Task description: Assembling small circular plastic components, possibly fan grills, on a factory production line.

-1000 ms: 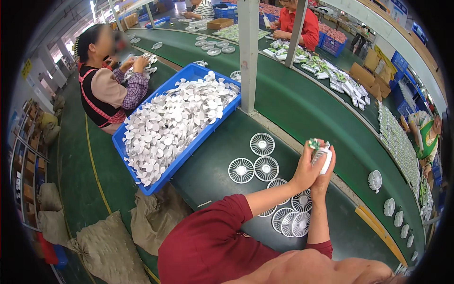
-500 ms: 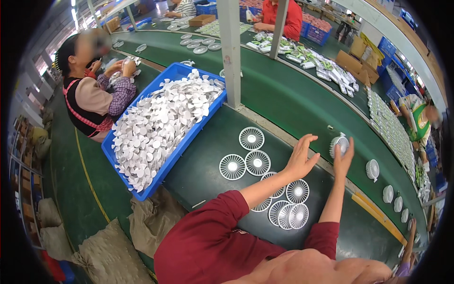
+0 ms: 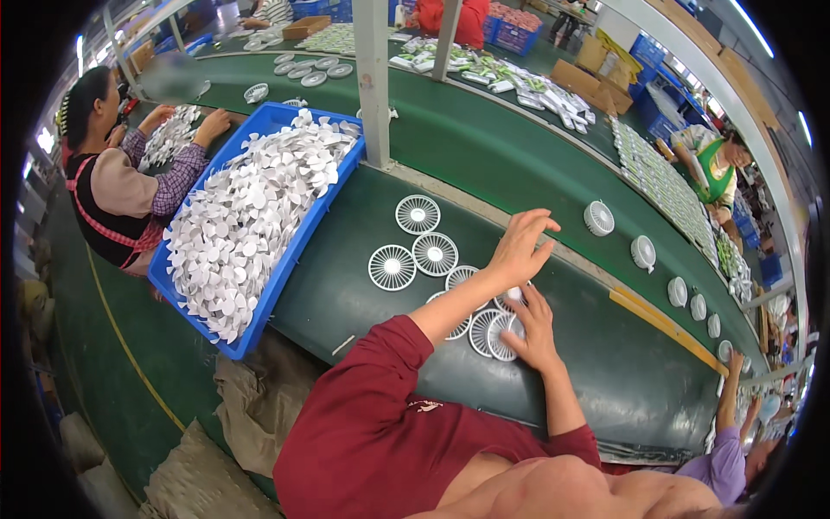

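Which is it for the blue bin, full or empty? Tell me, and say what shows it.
Full: white blades lie heaped across the bin, hiding its floor.

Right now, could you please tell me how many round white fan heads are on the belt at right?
6, running toward the lower right: first fan head, second, third, fourth, fifth, and sixth beside a co-worker's hand; more may be hidden there.
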### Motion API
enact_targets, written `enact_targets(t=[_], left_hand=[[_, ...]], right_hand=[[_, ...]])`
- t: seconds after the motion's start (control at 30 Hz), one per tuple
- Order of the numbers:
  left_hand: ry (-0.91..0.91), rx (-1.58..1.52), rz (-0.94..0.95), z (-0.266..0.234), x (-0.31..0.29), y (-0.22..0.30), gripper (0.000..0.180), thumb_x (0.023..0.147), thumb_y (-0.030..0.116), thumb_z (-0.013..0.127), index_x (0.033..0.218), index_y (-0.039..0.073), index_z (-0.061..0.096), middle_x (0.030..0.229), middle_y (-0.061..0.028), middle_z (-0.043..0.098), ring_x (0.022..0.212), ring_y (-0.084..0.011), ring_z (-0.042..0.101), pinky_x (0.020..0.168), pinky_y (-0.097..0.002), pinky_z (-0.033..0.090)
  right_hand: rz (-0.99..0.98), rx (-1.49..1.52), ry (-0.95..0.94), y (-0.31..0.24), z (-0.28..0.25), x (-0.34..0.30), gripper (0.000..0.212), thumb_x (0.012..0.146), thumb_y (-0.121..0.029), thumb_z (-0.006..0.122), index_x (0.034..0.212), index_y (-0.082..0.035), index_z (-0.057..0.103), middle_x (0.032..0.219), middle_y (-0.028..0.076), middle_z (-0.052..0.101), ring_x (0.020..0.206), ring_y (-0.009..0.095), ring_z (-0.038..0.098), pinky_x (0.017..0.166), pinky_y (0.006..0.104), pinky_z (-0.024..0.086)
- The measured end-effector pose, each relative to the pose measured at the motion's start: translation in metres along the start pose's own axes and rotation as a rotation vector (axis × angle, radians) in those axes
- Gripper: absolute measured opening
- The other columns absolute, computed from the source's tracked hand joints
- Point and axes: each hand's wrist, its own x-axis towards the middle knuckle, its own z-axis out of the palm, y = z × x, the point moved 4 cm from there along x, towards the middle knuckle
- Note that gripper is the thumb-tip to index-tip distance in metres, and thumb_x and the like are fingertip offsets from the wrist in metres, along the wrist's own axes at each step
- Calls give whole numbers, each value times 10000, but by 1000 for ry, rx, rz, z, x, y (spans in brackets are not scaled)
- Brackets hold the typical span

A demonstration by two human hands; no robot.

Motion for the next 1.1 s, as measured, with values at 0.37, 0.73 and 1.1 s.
enact_targets(t=[0.37, 0.73, 1.1], left_hand=[[-517, 453, 72, -22, -129, 56, 521, 811, 336, 726, 1261, 146, 545, 1440, -147, 399, 1405, -398, 265, 1102, -604, 222], [-533, 612, 226, -17, -164, 30, 415, 821, 398, 679, 1175, 191, 611, 1447, -114, 402, 1421, -339, 253, 1142, -584, 155], [-213, 577, 230, -45, -135, 9, 480, 822, 302, 704, 1251, 158, 544, 1439, -114, 421, 1426, -352, 278, 1133, -619, 151]], right_hand=[[213, 64, 537, 55, 17, 44, 282, 866, -234, 636, 1091, -69, 674, 1254, 145, 615, 1180, 338, 535, 1007, 426, 416], [168, 102, 627, 42, 10, 23, 321, 854, -245, 676, 1124, -74, 653, 1267, 154, 601, 1166, 335, 536, 1001, 424, 410], [251, 16, 600, 57, 25, 24, 377, 843, -258, 674, 1163, -61, 640, 1262, 170, 604, 1179, 345, 547, 1028, 430, 404]])
